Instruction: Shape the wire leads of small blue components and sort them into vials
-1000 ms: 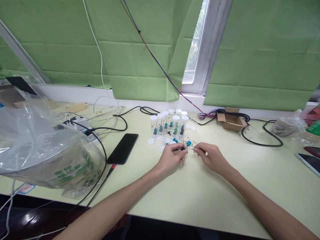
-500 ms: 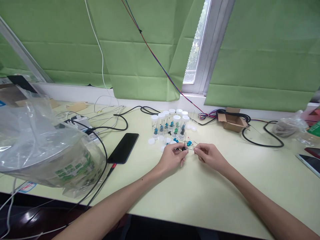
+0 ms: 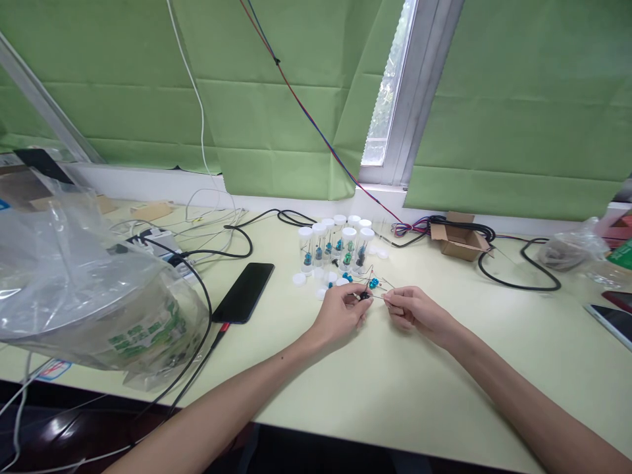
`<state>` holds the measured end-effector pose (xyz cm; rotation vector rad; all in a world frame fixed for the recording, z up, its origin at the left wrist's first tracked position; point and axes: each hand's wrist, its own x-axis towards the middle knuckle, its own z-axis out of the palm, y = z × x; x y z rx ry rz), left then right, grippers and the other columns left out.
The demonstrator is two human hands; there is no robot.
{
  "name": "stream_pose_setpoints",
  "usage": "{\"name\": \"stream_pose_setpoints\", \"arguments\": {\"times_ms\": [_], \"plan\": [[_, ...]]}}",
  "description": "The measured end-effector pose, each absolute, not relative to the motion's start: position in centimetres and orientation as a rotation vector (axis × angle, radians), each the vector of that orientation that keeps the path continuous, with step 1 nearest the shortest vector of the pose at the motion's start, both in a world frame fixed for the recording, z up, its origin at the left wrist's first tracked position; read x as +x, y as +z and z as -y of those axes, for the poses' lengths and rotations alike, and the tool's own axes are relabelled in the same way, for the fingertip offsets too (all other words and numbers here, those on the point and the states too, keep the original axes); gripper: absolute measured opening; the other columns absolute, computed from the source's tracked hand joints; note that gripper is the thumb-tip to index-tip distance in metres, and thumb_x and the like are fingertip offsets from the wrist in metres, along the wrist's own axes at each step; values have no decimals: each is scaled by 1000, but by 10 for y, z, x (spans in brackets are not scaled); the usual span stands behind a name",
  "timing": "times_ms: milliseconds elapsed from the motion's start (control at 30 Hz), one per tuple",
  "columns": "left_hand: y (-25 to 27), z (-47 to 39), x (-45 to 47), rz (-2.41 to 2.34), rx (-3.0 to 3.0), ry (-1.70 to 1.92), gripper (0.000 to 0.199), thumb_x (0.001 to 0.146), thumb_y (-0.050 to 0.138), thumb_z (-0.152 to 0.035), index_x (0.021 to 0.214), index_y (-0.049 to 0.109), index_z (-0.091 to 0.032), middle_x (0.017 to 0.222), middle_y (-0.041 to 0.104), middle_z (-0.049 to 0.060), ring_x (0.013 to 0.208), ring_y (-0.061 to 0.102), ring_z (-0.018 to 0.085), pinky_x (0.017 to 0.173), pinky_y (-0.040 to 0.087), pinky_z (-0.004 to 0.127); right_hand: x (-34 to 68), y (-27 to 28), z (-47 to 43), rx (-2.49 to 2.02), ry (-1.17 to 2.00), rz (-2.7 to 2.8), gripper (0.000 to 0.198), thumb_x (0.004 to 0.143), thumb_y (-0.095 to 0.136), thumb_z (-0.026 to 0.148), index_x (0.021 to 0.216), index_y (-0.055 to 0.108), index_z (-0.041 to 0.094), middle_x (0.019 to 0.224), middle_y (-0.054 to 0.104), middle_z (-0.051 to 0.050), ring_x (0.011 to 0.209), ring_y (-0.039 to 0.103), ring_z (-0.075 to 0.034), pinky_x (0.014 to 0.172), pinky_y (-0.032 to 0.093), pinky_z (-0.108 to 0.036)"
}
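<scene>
My left hand [image 3: 340, 311] pinches a small black part [image 3: 364, 296] with thin wire-like leads; its exact kind is too small to make out. One lead sticks up from it, and a thin wire [image 3: 378, 297] runs sideways to my right hand [image 3: 417, 313], whose thumb and fingertips are closed on the wire's end. Just beyond my fingers lie a blue part [image 3: 374, 283] and another blue part [image 3: 347, 277], both with thin leads. Clear vials [image 3: 348, 249] with white caps stand behind, holding blue, green and dark parts. Loose white caps [image 3: 299, 279] lie beside them.
A black phone [image 3: 244, 293] lies to the left, near a large plastic-wrapped bundle [image 3: 99, 289]. Black cables [image 3: 241, 240] cross the back of the table [image 3: 316, 388]. An open cardboard box [image 3: 459, 240] and another phone [image 3: 612, 322] are on the right.
My right hand has dropped slightly, its fingers still on the wire's end. The lead standing up from the black part now leans more to the right.
</scene>
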<state>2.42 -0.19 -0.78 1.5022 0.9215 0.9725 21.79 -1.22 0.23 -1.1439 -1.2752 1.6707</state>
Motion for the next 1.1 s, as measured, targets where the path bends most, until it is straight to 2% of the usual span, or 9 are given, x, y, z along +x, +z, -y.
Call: {"name": "stream_pose_setpoints", "arguments": {"times_ms": [167,333,667,767,900,1000,1100], "plan": [[-7,3,25,-927,1526,990,22,80,66,-36,90,67,-16,58,54,-2,46,50,11,45,40,23,218,4,12,-1094,1876,1045,44,73,76,34,59,38,19,54,28,10,42,24,-3,41,12,-20],[-10,2,25,-901,1573,1021,21,81,64,-33,91,68,-15,61,55,-1,46,51,10,46,41,23,218,6,11,-1076,2033,879,36,74,69,26,61,36,19,54,26,10,42,21,-3,39,12,-19],[-10,3,26,-897,1497,989,22,80,65,-35,90,67,-15,57,51,-2,44,48,10,43,37,22,217,7,12,-1101,1990,911,37,75,68,29,61,36,19,54,26,10,42,22,-4,40,13,-20],[-8,4,26,-878,1453,972,25,80,67,-38,90,66,-15,55,50,-2,42,47,9,43,37,23,217,6,12,-1106,1929,971,40,75,71,33,60,37,19,54,27,10,42,22,-4,40,14,-20],[2,5,26,-864,1382,977,28,75,71,-40,81,65,-14,54,50,-3,41,46,9,45,37,23,216,4,13,-1157,1738,1148,39,79,70,49,70,52,16,54,33,10,41,26,-4,41,15,-20],[9,6,26,-877,1306,998,29,71,75,-39,79,65,-13,57,52,-2,42,47,8,46,39,24,215,4,13,-1221,1482,1350,43,82,63,58,76,57,16,57,46,6,41,35,-5,42,23,-21],[13,6,25,-881,1274,1011,28,71,75,-38,79,64,-13,57,52,-2,43,47,8,46,39,24,214,3,14,-1242,1209,1540,39,83,63,56,81,58,17,60,53,3,45,44,-9,45,32,-23]]}}
